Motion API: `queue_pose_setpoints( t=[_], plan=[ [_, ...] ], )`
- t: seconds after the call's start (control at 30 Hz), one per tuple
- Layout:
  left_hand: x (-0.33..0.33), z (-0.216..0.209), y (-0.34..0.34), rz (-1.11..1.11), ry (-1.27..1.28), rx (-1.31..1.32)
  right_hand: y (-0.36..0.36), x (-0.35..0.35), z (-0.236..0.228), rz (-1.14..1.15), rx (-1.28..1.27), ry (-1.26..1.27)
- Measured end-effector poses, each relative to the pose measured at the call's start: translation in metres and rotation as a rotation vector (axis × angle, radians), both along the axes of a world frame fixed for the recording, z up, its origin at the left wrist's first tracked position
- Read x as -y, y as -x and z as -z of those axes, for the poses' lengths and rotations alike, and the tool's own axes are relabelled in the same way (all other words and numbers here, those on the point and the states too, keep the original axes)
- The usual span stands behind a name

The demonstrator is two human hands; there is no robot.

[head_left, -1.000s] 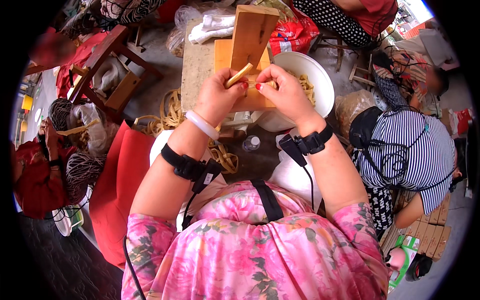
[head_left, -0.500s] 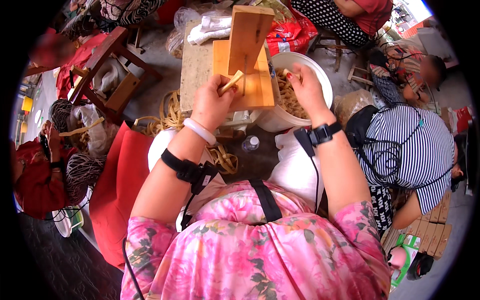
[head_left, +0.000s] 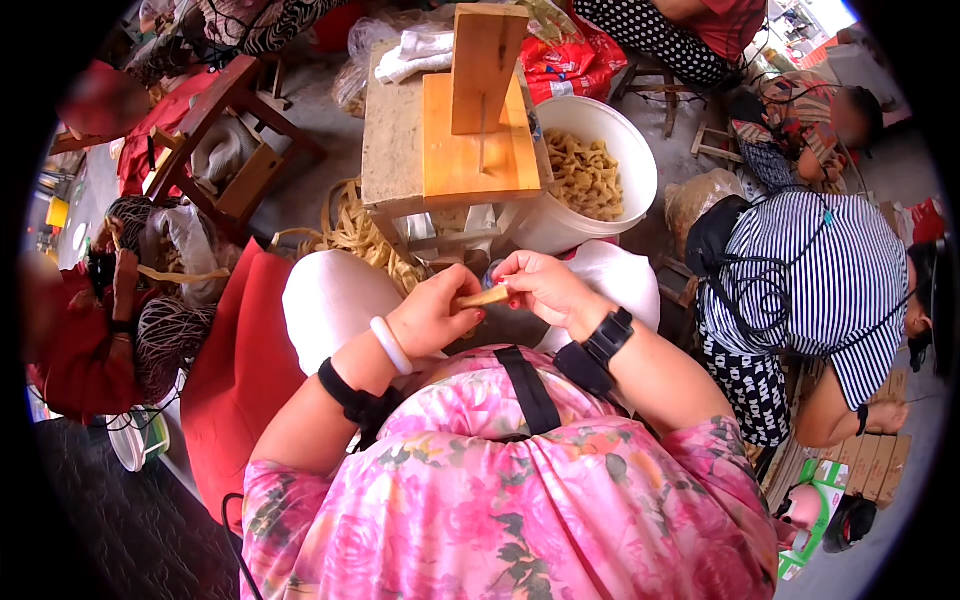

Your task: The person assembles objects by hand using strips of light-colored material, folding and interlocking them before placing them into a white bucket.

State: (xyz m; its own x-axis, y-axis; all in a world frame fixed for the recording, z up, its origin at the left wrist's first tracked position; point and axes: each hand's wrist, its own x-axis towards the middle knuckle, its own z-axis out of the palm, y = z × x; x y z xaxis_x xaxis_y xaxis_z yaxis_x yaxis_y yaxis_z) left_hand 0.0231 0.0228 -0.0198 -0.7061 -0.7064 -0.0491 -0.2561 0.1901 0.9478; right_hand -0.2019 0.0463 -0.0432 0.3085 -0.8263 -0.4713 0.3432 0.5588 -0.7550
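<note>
at the left of the frame, a co-worker in red point(head_left: 75, 350) sits beside a long pale band point(head_left: 185, 275). to the right of that, a red cloth point(head_left: 240, 380) hangs down. a tangled heap of pale strips point(head_left: 365, 235) lies left of centre, just beside the counter point(head_left: 390, 150) in the upper middle. on the counter are a folded white cloth point(head_left: 415, 58), a flat wooden board point(head_left: 440, 160) and an upright wooden board point(head_left: 488, 60), with a thin dark pin point(head_left: 482, 145) standing in front of the upright one.

below, near the middle of the frame, the left hand point(head_left: 435, 315), a white bangle point(head_left: 390, 346) at its wrist, has thumb and fingers curled on the left end of a short pale piece point(head_left: 483, 297). this piece sits between both hands, above the lap, its right end slightly higher. the right hand point(head_left: 545, 290) pinches that end.

right of the counter, a white bucket point(head_left: 640, 195) holds curly pale pieces point(head_left: 585, 180). further right, a person in a striped shirt point(head_left: 820, 270) bends over, with flat cardboard boxes point(head_left: 880, 470) at lower right.
</note>
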Motion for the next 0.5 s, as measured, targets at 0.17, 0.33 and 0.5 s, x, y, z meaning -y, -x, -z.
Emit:
queue_pose_setpoints(
  t=[0.17, 0.33, 0.5],
  plan=[
    [0.003, 0.019, -0.005, -0.104, -0.298, -0.007, -0.014, 0.026, 0.001, 0.158, -0.124, 0.08],
    [0.011, 0.033, -0.011, -0.096, -0.528, -0.253, -0.03, -0.009, -0.062, -0.237, -1.019, 1.429],
    [0.015, 0.012, -0.005, 0.139, -0.81, -0.493, -0.031, -0.018, -0.078, -0.288, -1.257, 1.493]
  ],
)
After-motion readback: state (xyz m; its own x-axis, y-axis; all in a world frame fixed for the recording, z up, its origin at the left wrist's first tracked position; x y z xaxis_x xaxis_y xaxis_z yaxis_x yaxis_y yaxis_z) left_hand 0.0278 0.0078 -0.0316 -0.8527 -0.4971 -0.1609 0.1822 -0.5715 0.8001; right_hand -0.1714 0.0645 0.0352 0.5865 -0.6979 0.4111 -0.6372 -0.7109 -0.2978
